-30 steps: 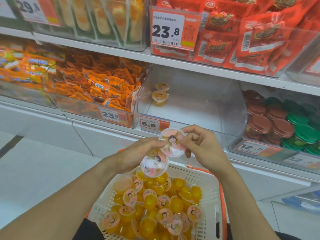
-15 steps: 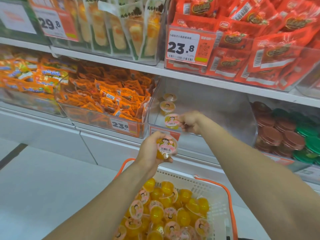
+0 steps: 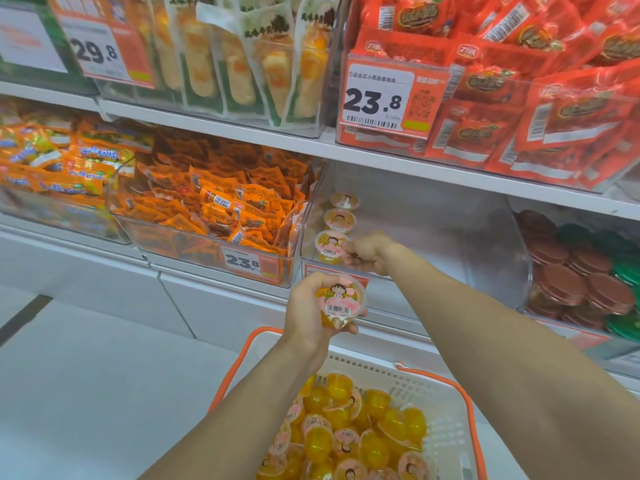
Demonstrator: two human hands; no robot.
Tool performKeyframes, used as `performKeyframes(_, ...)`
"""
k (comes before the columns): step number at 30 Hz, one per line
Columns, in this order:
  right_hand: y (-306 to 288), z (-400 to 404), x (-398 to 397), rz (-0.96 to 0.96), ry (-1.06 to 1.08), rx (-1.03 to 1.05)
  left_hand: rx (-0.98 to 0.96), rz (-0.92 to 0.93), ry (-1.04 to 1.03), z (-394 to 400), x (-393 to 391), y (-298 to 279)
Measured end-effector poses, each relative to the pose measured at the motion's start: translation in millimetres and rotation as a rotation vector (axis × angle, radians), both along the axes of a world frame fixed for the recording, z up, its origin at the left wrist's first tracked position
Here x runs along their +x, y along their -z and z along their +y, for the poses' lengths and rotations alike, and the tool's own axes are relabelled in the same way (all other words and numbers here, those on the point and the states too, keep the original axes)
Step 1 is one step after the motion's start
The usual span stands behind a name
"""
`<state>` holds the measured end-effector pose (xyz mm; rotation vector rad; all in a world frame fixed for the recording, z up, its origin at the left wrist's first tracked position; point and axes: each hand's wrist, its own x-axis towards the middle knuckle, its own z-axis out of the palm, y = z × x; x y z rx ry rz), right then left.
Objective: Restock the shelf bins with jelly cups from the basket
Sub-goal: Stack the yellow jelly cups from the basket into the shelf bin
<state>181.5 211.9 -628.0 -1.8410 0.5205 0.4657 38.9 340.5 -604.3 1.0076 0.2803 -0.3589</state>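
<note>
On the lower shelf, clear bin [image 3: 415, 216]: three jelly cups in a row along its left wall, the nearest cup [image 3: 330, 245] at the fingertips of the right hand [image 3: 369, 252], whose fingers are curled at its rim; whether they pinch it or have just let go cannot be told. Left hand [image 3: 313, 310]: fingers wrapped round a second jelly cup [image 3: 343, 301], held in front of the bin's edge, lid facing up, cartoon figure and barcode visible. Basket [image 3: 446, 403], white with orange handles, below: many orange jelly cups heaped inside. Step in hand, by judgement: seating the third cup; next move likely calls for freeing the right hand and passing or placing the left-hand cup beside the row. Readable writing: tag "23.8" [image 3: 375, 95] on the red packets above; tag "29.8" [image 3: 95, 50] upper left; tag "23.8" [image 3: 242, 262] on the orange-sachet bin. Jelly bin's own tag is hidden behind the held cup.
</note>
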Motion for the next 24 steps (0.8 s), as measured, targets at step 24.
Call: performKeyframes(24, -56.8, -21.7, -131.6, -0.262, -0.260, 0.383, 0.502, -0.427, -0.103, 0.2, 7.7, -6.5)
